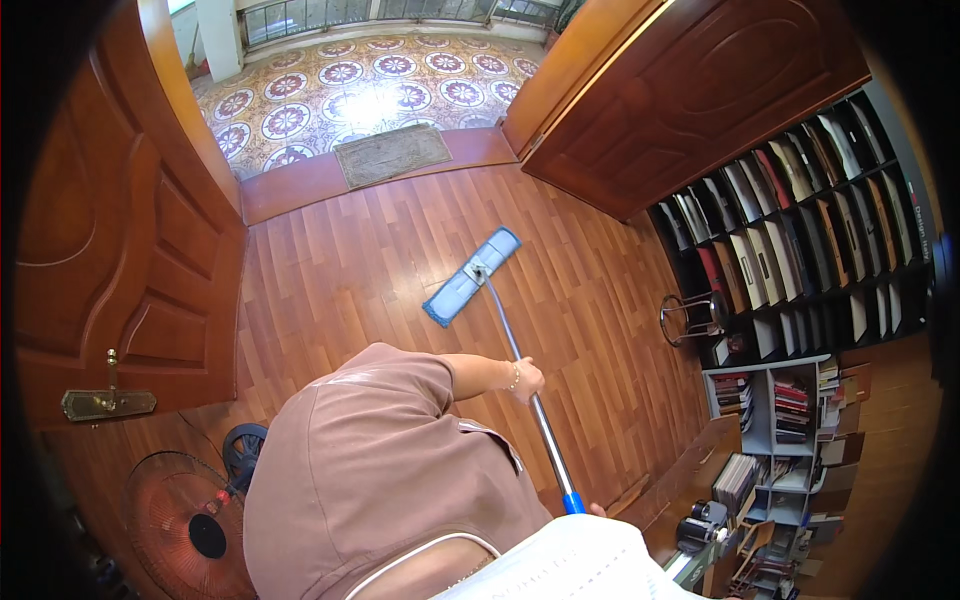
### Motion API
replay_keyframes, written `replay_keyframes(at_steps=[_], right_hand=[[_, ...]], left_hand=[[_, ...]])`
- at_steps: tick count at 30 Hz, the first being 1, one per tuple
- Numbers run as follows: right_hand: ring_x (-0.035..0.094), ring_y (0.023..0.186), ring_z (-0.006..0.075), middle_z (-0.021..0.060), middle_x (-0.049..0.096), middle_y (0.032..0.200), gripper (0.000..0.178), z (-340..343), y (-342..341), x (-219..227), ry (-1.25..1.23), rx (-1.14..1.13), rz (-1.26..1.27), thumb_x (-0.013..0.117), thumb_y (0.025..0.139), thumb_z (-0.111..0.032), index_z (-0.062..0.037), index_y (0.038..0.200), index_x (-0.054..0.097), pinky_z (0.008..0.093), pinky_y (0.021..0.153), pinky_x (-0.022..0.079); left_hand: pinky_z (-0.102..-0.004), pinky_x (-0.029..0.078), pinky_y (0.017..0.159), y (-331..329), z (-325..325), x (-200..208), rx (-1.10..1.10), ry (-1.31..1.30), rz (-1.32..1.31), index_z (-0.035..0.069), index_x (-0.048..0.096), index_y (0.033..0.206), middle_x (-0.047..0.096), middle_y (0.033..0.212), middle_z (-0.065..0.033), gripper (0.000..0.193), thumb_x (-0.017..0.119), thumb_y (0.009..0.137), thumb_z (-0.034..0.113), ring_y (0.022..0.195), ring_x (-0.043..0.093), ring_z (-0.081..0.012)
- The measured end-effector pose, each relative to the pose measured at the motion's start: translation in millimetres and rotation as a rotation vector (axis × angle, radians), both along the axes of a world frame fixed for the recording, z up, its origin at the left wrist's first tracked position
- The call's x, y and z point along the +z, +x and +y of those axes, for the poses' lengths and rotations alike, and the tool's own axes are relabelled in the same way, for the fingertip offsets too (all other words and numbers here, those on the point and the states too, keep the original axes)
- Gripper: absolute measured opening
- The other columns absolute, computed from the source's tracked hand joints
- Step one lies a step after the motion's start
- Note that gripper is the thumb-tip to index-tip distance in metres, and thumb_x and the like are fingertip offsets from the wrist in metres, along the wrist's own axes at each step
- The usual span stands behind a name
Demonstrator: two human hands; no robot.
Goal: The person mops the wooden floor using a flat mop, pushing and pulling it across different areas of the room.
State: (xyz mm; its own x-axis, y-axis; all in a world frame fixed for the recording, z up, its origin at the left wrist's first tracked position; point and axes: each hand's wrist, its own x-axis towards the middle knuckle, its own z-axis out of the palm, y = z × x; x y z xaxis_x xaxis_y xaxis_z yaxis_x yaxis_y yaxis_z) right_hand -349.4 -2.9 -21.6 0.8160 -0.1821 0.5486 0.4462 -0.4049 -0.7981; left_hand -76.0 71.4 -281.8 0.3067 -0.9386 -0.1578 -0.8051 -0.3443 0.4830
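A flat mop with a blue rectangular pad (472, 277) lies across the wood-look floor, its pad slanting up to the right. Its thin metal pole (547, 436) runs down toward me to a blue grip (573, 503). My left hand (527, 381) is closed around the pole, a bracelet at its wrist; the forearm comes out of a brown short sleeve. Beside the blue grip only a sliver of my right hand (597, 510) shows. White fabric (570, 565) covers the rest of it, so its fingers are hidden.
Wooden doors stand open at left (170, 230) and right (690, 90). A doormat (393, 157) lies on the threshold before patterned tiles. An orange fan (180, 520) is near left. Along the right are a sample rack (800, 230), a stool (690, 318) and bookshelves (785, 420).
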Motion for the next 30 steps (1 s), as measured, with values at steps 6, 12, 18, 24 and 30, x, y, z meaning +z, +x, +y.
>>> replay_keyframes(at_steps=[6, 12, 18, 24, 30], right_hand=[[0.063, 0.065, 0.0256, 0.0079, 0.058, 0.056, 0.039, -4, 64, -18, 0.056, 0.309, -0.036, 0.064, 0.086, -0.032, -0.0060, 0.060, 0.051, 0.0494, 0.085, 0.046], [0.065, 0.064, 0.0240, 0.0077, 0.061, 0.057, 0.040, 39, 124, 6, 0.059, 0.487, 0.022, 0.066, 0.084, -0.033, -0.0052, 0.057, 0.055, 0.0458, 0.079, 0.050], [0.067, 0.064, 0.0255, 0.0094, 0.063, 0.060, 0.031, 74, 180, 24, 0.085, 0.991, -0.010, 0.068, 0.075, -0.031, -0.0042, 0.062, 0.059, 0.0411, 0.074, 0.051], [0.066, 0.065, 0.0271, 0.0104, 0.063, 0.061, 0.029, 114, 216, 24, 0.155, 1.230, 0.070, 0.067, 0.072, -0.030, -0.0039, 0.063, 0.060, 0.0420, 0.076, 0.050], [0.065, 0.070, 0.0278, 0.0101, 0.061, 0.062, 0.025, 132, 220, -5, 0.275, 1.341, 0.242, 0.065, 0.071, -0.024, -0.0052, 0.057, 0.055, 0.0435, 0.089, 0.044]], left_hand=[[-0.0430, 0.039, 0.079, 42, 76, -4, 0.263, 0.032, -0.014, 0.019, 0.069, 0.079, 0.067, 0.077, -0.0043, 0.017, 0.068, 0.066, 0.030, 0.083, 0.065, -0.0226], [-0.0439, 0.040, 0.077, 40, 180, -7, 0.563, 0.009, 0.004, 0.017, 0.068, 0.074, 0.066, 0.074, -0.0078, 0.011, 0.062, 0.066, 0.022, 0.080, 0.065, -0.0258], [-0.0484, 0.041, 0.083, -10, 266, 12, 0.823, 0.003, 0.067, 0.016, 0.068, 0.074, 0.065, 0.075, -0.0122, 0.012, 0.060, 0.065, 0.018, 0.081, 0.063, -0.0310], [-0.0444, 0.042, 0.082, -58, 324, 26, 1.097, 0.033, 0.066, 0.016, 0.068, 0.072, 0.066, 0.078, -0.0110, 0.010, 0.061, 0.067, 0.019, 0.085, 0.063, -0.0298], [-0.0418, 0.042, 0.077, -77, 350, -3, 1.244, 0.071, -0.003, 0.014, 0.067, 0.071, 0.066, 0.080, -0.0110, 0.008, 0.063, 0.067, 0.020, 0.088, 0.063, -0.0277]])
